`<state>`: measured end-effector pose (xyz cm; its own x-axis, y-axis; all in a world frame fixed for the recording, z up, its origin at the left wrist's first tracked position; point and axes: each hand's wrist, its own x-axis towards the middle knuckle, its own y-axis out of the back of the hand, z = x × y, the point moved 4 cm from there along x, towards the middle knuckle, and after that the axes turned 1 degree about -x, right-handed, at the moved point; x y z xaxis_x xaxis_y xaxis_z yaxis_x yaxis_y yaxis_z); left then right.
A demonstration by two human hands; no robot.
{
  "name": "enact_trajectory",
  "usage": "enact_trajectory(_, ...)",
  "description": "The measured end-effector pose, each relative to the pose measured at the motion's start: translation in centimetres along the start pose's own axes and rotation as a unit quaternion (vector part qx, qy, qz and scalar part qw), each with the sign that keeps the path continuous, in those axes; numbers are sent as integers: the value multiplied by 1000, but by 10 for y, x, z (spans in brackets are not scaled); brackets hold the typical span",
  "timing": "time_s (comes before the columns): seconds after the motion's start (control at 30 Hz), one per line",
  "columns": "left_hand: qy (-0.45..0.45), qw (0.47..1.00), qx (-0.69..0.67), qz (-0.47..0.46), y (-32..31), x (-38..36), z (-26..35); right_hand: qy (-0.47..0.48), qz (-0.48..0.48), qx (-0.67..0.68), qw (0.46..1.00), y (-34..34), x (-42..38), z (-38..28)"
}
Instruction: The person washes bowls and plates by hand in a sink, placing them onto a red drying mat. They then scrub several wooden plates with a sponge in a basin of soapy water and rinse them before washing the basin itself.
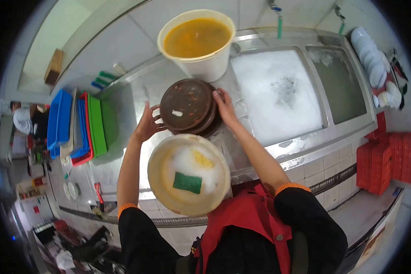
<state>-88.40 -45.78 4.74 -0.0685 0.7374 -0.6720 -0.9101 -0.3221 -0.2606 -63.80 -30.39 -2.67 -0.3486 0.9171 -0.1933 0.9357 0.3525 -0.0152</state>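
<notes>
A stack of brown clay dishes point(187, 106) with side handles sits on the steel counter, food scraps stuck to the top one. My left hand point(147, 124) grips the stack at its handles on the left. On the opposite side, my right hand point(225, 108) is closed around the rim, fingers on top. Just below the stack is a cream tub point(157, 182) of suds holding a green scouring pad point(187, 182) and a yellow scrubber point(202, 159). Behind the dishes stands a white bucket point(205, 68) of orange-brown liquid.
To the right are a foam-filled sink basin point(274, 96) and a second basin of murky water point(340, 91). White bowls point(370, 57) are stacked beyond them. Blue, red and green trays point(96, 125) lean at left. Red crates point(374, 166) stand low at right.
</notes>
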Motion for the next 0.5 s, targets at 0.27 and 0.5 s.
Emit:
enact_trajectory(0.27, 47, 997, 55, 5, -49, 45, 23, -60, 53, -144, 986, 11, -32, -11)
enact_trajectory(0.5, 94, 988, 117, -46, -133, 60, 21, -71, 138, -102, 983, 79, -34, -1)
